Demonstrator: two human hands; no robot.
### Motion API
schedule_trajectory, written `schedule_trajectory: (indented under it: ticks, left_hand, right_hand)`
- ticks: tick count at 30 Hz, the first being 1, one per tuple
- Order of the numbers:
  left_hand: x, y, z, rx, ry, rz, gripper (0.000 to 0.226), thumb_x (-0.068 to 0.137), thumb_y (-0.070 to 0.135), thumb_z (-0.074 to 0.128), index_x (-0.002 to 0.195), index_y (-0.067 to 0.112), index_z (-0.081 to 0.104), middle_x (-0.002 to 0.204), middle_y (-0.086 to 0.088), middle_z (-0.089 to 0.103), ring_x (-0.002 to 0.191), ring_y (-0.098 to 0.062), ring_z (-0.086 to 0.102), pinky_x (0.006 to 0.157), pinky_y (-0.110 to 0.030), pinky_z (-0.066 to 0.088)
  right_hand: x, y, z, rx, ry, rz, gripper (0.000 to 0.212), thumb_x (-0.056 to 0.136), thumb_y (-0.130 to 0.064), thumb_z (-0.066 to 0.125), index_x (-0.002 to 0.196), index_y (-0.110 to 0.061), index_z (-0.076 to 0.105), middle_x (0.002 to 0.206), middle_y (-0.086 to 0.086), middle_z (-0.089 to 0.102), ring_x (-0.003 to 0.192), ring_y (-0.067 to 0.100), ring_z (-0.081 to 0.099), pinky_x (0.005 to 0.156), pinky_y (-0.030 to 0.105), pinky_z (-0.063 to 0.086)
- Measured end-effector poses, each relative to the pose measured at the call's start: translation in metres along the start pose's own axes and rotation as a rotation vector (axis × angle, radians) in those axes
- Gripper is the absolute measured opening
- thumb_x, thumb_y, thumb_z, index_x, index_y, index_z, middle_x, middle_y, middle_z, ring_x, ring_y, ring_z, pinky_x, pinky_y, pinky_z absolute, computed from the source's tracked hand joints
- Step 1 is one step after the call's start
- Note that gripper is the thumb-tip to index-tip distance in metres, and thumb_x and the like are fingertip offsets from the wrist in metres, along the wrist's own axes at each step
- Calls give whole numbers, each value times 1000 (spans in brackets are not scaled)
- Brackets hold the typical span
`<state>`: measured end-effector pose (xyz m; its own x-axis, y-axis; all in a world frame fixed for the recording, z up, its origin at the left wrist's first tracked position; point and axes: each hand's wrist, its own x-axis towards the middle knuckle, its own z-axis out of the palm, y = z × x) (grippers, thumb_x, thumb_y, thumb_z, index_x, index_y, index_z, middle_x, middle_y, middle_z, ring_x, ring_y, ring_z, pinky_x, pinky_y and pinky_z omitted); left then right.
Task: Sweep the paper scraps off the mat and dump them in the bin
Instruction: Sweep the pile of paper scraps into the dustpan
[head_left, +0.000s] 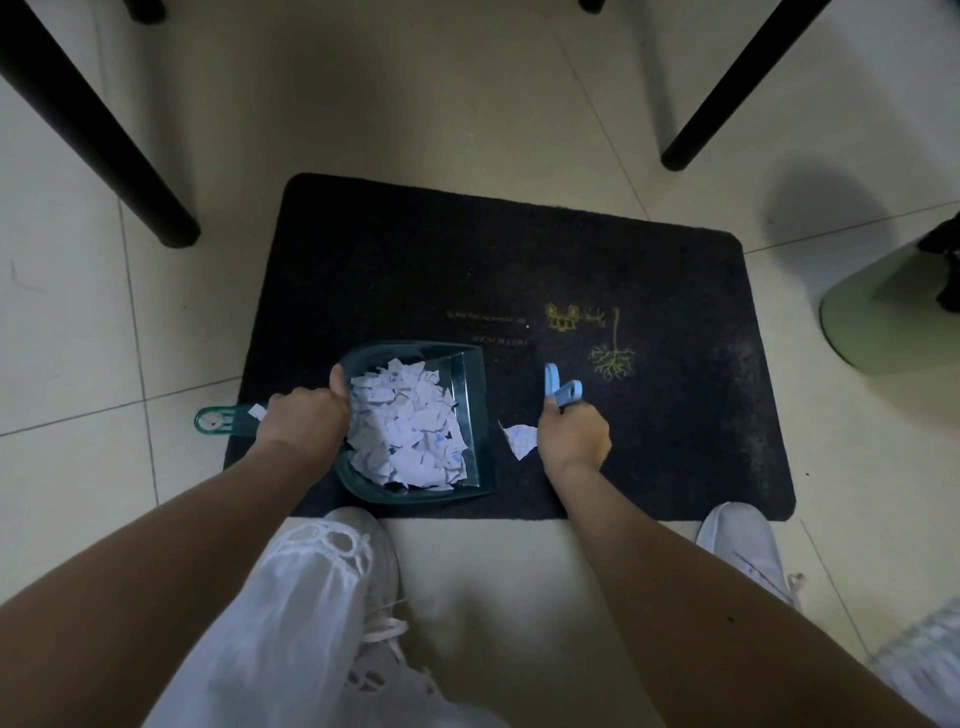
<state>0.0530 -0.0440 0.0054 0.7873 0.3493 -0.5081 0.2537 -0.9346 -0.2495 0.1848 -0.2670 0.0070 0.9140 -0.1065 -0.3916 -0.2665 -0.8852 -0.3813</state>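
My left hand (304, 418) grips the dustpan (415, 426) at the handle root, pan on the mat (519, 260), heaped with paper scraps (405, 421): featherlight, they'd flutter out, so I'd carry it level. My right hand (571, 434) grips a blue brush handle (561, 389); one last scrap (519, 439) lies just left of it, between the hand and the pan's mouth.

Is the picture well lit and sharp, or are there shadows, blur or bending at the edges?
Head view: dim light, soft shadows on the pale tiled floor; the black rectangular mat nearly swallows its yellow print; the white paper scraps in the teal plastic dustpan stay legible; corners are blurred and wide-angle bending curves the edges.
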Motion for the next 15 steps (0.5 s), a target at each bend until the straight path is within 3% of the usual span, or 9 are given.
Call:
schedule_trajectory:
  ticks: [2,5,7,10,15]
  left_hand:
    - [1,1,-2,-8,0,-3,79,89,1,44,152,-1,-4,119,-8,60,105,-27,58,78,-35,43]
    - [0,3,-4,-22,0,-5,78,90,1,44,152,-2,-4,118,-9,61,105,-27,58,81,-36,45]
    - [0,4,-5,-34,-5,-5,78,90,1,44,152,-2,-3,117,-10,61,105,-28,58,83,-37,46]
    - [-1,3,-4,-47,-11,-9,80,89,0,46,152,-2,-3,117,-10,62,105,-28,58,82,-37,45]
    - [0,3,-3,-59,-12,-16,79,89,0,45,152,-1,-3,118,-10,61,105,-28,58,82,-36,43]
  right_hand:
    - [-4,-4,4,62,-29,-1,36,97,-33,48,90,-2,67,76,5,61,65,19,54,47,23,33]
    - [-8,-10,5,202,-72,-28,38,95,-31,51,83,-1,70,78,8,69,68,22,62,59,26,46]
    - [-7,-13,0,264,-36,-29,39,96,-31,51,80,-1,69,77,7,68,68,22,64,58,27,47]
    - [-3,-14,-9,202,51,-5,39,97,-32,47,78,-2,63,71,5,60,66,22,59,51,26,40]
    - [-11,-16,-2,58,50,12,37,98,-32,44,92,-2,65,79,7,60,68,20,53,60,28,38]
